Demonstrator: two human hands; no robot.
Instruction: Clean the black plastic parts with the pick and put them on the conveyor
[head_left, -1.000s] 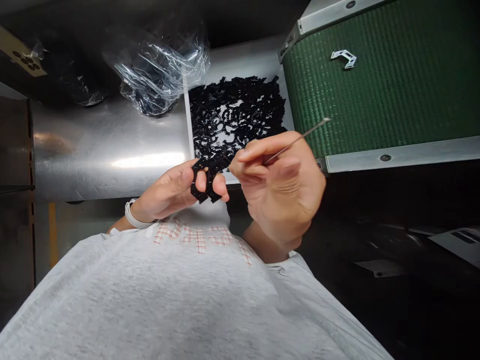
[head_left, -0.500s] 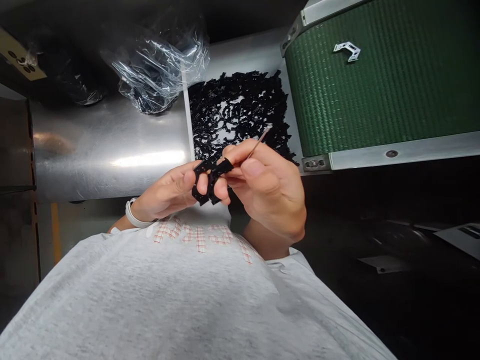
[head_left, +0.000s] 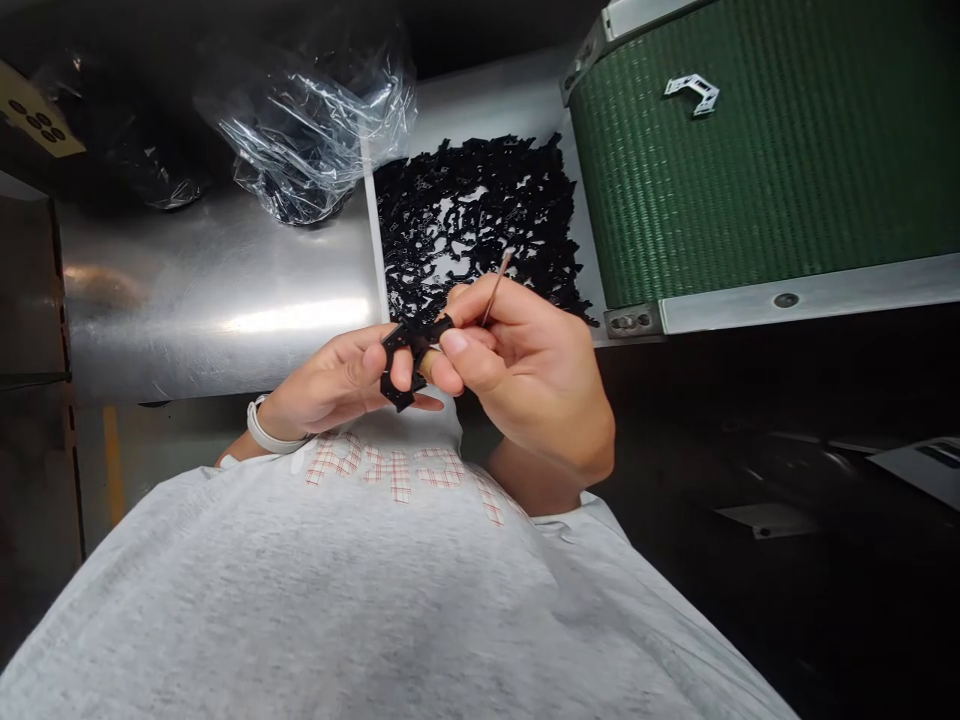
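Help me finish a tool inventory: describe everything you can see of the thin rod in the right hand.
The thin rod is slim, straight and looks metallic, with a brownish-grey shaft and a paler tip. It slants up and slightly right in the view, crossing the index finger of the right hand, which holds it. Its upper end shows against the heap of black pieces; its lower end is hidden in the fingers.

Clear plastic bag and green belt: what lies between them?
The head view shows a pile of black parts between the bag and the belt.
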